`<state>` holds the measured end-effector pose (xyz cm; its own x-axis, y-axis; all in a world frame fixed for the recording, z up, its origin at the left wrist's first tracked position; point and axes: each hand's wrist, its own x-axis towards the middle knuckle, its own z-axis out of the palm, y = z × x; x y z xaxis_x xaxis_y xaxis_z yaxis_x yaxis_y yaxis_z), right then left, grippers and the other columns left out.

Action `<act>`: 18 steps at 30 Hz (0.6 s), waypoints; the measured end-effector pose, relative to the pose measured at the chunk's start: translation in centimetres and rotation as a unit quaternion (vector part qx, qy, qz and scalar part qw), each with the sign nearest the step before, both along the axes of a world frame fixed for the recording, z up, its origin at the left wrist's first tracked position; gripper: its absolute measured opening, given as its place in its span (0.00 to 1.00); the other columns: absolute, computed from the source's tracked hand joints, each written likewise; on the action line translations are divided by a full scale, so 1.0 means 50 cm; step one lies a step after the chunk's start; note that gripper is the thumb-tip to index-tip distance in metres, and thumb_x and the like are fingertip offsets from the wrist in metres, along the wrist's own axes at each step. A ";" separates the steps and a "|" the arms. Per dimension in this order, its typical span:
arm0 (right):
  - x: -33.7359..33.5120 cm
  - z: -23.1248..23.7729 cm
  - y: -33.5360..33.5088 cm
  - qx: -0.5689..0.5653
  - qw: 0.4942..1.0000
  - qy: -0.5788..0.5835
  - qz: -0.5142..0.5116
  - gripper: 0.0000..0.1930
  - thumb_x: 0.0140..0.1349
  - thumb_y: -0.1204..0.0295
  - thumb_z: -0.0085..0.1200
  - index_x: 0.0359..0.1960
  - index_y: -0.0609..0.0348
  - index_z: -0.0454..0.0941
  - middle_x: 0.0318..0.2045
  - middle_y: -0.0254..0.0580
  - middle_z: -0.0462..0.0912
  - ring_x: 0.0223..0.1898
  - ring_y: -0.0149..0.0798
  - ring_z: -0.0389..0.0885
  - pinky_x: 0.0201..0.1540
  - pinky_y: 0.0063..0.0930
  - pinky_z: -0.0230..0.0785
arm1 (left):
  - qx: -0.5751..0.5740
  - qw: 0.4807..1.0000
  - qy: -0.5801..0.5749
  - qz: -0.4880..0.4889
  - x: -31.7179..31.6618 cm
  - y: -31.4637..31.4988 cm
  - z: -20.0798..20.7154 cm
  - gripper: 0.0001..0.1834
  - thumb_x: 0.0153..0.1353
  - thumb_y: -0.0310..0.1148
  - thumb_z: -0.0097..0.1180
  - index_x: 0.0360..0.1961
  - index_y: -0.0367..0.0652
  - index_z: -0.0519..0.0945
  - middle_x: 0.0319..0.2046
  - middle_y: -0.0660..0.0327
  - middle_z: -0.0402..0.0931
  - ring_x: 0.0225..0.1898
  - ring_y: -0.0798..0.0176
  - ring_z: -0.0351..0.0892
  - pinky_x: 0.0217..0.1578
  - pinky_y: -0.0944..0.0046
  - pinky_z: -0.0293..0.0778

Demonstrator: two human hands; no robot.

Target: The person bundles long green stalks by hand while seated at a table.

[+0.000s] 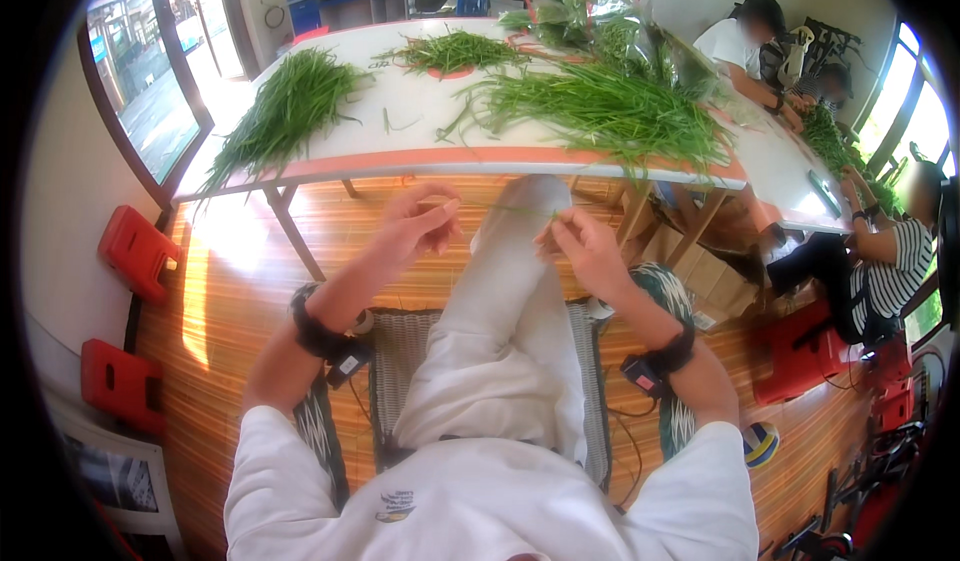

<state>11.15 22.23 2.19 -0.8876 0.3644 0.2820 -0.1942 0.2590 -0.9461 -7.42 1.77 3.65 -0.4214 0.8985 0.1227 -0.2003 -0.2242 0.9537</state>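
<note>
Over my lap, my left hand (421, 223) has its fingers curled, the thumb against the forefinger. My right hand (584, 247) pinches with thumb and forefinger. A thin green leaf blade (512, 209) runs faintly between the two hands above my knee, its ends hidden in the fingers. On the white table (395, 126) in front lie a loose heap of long green leaves (290, 106) at the left, a smaller heap (455, 52) at the back and a large heap (610, 111) at the right. Both hands are apart from the table.
Clear-wrapped green bundles (590, 16) stand at the table's back right. Two people sit along the right table, one in a striped shirt (895, 271), handling greens. Red stools (138, 253) stand at the left. A cardboard box (705, 271) and a ball (760, 444) are on the floor.
</note>
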 end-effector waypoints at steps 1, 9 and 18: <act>0.000 -0.001 -0.004 -0.024 0.998 -0.055 0.031 0.10 0.68 0.70 0.43 0.40 0.66 0.70 0.34 0.45 0.81 0.33 0.35 0.82 0.36 0.25 0.77 | 0.036 0.999 -0.020 -0.007 -0.007 -0.001 -0.002 0.10 0.65 0.28 0.49 0.46 0.39 0.74 0.26 0.59 0.77 0.23 0.70 0.73 0.26 0.73 0.70; 0.012 0.002 -0.051 -0.223 0.963 -0.061 0.139 0.10 0.69 0.70 0.42 0.42 0.66 0.68 0.36 0.49 0.80 0.34 0.40 0.83 0.37 0.29 0.79 | -0.026 0.971 0.232 -0.048 0.045 0.014 -0.030 0.08 0.59 0.31 0.58 0.37 0.38 0.82 0.30 0.62 0.80 0.30 0.70 0.78 0.34 0.69 0.75; 0.008 -0.004 -0.068 -0.273 0.957 -0.014 0.097 0.06 0.68 0.75 0.42 0.40 0.65 0.70 0.39 0.49 0.79 0.44 0.41 0.80 0.49 0.32 0.76 | -0.042 0.872 0.488 -0.004 0.111 0.016 -0.042 0.12 0.52 0.34 0.65 0.33 0.37 0.81 0.29 0.58 0.80 0.30 0.65 0.81 0.31 0.68 0.77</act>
